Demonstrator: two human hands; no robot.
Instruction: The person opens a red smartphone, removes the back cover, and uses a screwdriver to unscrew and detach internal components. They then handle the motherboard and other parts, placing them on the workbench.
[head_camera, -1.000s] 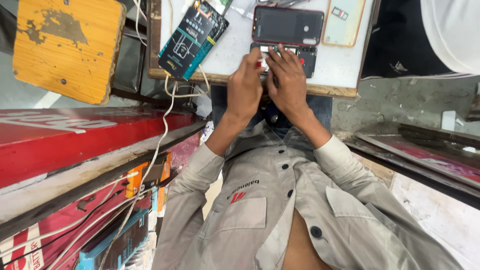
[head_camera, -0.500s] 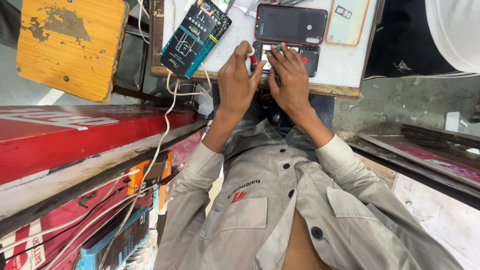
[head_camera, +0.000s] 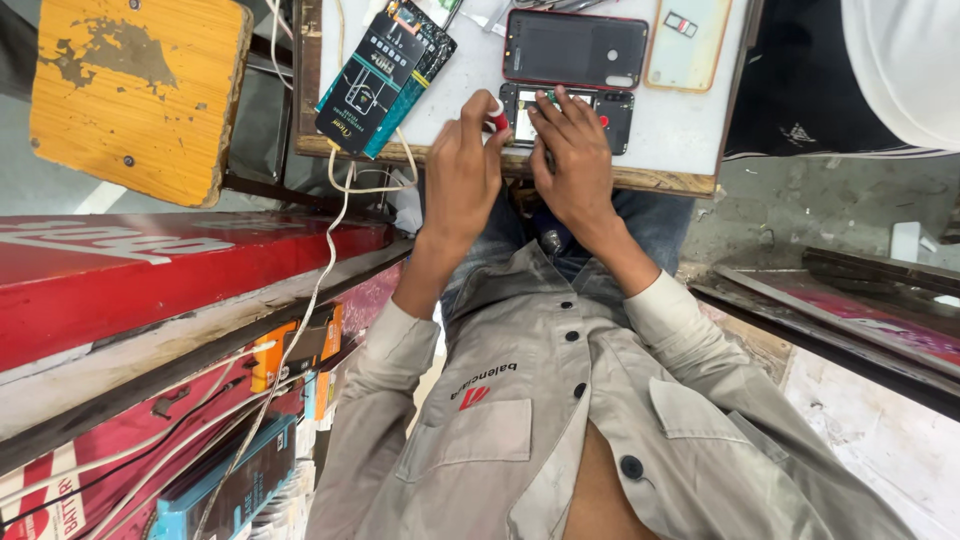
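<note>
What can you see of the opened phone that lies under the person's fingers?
The opened phone is a dark, rounded rectangle lying flat on the white tabletop, near its wooden front edge. Its back is off, so the inner parts show. The right hand rests fingers on it; the left hand holds a red-tipped tool at its end.

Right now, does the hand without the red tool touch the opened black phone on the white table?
Touching. In the head view the fingers of the right hand rest on the opened black phone, with no gap visible between them.
</note>
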